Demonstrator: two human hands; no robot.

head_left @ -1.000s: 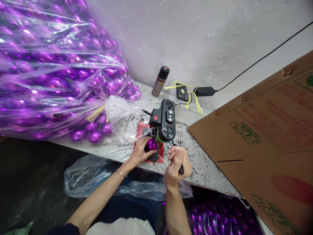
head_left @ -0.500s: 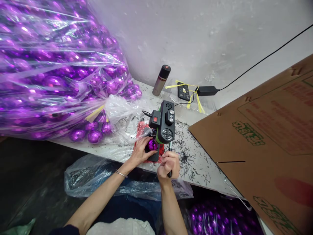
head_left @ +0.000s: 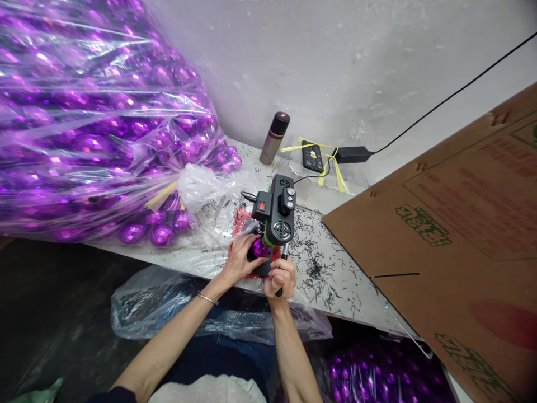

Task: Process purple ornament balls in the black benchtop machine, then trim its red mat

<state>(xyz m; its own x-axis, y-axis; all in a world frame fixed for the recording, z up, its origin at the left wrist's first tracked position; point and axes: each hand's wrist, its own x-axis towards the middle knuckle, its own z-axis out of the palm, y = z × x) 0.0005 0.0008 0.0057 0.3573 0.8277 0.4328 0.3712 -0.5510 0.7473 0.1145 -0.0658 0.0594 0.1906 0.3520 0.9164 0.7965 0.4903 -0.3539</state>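
In the head view, your left hand [head_left: 240,260] curls thumb and fingers around the purple ball [head_left: 260,248], under the front of the black machine [head_left: 280,210], though its lower side is hard to make out. Your right hand [head_left: 281,278], at about five o'clock from the ball, grips the lever [head_left: 285,251].

The machine [head_left: 282,210] partly hides the held purple ball [head_left: 260,248]. The frame's edge cuts off the carton [head_left: 428,224] and the large bag [head_left: 104,123]; the carton's red print is too blurred to read.
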